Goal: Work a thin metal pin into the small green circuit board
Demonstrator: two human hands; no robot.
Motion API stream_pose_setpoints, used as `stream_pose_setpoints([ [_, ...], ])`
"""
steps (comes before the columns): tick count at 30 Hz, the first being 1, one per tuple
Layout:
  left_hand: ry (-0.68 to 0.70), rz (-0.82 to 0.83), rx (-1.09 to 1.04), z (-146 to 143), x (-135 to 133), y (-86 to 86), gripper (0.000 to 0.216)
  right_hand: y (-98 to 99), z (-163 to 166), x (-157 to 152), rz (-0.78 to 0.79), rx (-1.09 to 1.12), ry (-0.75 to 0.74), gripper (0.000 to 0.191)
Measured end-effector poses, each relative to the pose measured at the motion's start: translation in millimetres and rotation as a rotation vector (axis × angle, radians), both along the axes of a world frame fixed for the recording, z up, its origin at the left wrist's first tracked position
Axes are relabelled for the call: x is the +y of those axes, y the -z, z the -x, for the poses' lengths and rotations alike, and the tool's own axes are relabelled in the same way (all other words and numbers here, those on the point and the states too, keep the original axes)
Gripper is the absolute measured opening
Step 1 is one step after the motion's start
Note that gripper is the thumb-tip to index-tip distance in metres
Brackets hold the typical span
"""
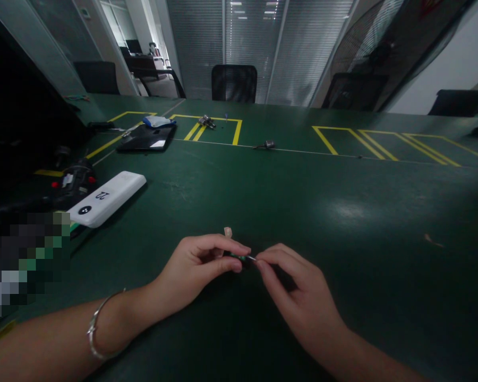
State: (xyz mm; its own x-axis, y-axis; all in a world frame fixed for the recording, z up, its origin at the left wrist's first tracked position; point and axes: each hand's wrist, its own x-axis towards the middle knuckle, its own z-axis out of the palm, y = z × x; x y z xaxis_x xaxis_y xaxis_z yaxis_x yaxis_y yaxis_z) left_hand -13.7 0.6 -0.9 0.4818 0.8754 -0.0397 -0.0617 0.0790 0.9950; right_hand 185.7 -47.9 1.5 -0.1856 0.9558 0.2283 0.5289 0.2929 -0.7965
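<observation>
My left hand point(201, 262) is closed, its thumb and fingers around a small dark piece point(244, 259) with a hint of green, mostly hidden by the fingers. A pale, beige tab point(228, 232) sticks up just behind the left fingers; whether it belongs to the dark piece I cannot tell. Thumb and forefinger of my right hand point(297, 281) pinch the end of a thin, bright metal pin point(252, 258). This pin reaches leftward to the dark piece. Both hands are low over the green table point(207, 196), their fingertips close together.
On the left lie a white power bank point(113, 196) marked 22 and a black device point(77, 178) with red knobs. Farther back are a black tablet-like slab point(143, 140), a blue-white packet point(158, 121), metal parts point(206, 122) and a small motor-like cylinder point(269, 144). Chairs point(234, 84) line the far edge.
</observation>
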Motion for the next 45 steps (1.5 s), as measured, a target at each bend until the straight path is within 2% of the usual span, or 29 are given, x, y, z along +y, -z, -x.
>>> stream_pose_setpoints([
  [4, -0.018, 0.036, -0.006, 0, 1, 0.2, 0.015, -1.1, 1, -1, 0.008, 0.005, 0.021, 0.018],
  [8, -0.046, -0.101, 0.056, 2, 0, -1.5, 0.012, -0.7, 1, -1, -0.008, 0.047, 0.056, 0.017],
  [10, 0.012, -0.231, 0.147, 4, -1, -2.9, 0.013, -0.3, 1, -1, -0.021, 0.084, 0.069, 0.017],
  [15, 0.285, -0.532, 0.386, 3, -1, -3.3, 0.013, 1.6, 1, 0, -0.019, 0.113, 0.073, 0.016],
  [19, 0.363, -0.653, 0.541, 2, 0, -1.8, 0.012, 2.9, 2, 1, -0.023, 0.129, 0.066, 0.015],
  [24, 0.367, -0.671, 0.552, 2, -1, -1.8, 0.014, 1.5, 3, 0, 0.008, 0.079, 0.035, 0.017],
  [29, 0.232, -0.699, 0.575, 2, -3, 0.1, 0.02, 2.6, 3, -2, 0.014, -0.06, -0.014, 0.013],
  [32, 0.178, -0.705, 0.695, 0, -7, -2.6, 0.017, 4.7, 3, -4, 0.014, -0.177, -0.043, 0.025],
  [35, 0.219, -0.715, 0.767, -2, -12, -8.0, 0.012, 5.1, 4, -6, 0.021, -0.247, -0.088, 0.033],
  [41, 0.239, -0.679, 0.751, -3, -14, -12.6, 0.009, 1.2, 5, -10, 0.017, -0.285, -0.179, 0.03],
  [45, 0.293, -0.644, 0.713, -1, -11, -14.3, 0.026, 0.6, 6, -11, 0.012, -0.301, -0.221, 0.029],
])
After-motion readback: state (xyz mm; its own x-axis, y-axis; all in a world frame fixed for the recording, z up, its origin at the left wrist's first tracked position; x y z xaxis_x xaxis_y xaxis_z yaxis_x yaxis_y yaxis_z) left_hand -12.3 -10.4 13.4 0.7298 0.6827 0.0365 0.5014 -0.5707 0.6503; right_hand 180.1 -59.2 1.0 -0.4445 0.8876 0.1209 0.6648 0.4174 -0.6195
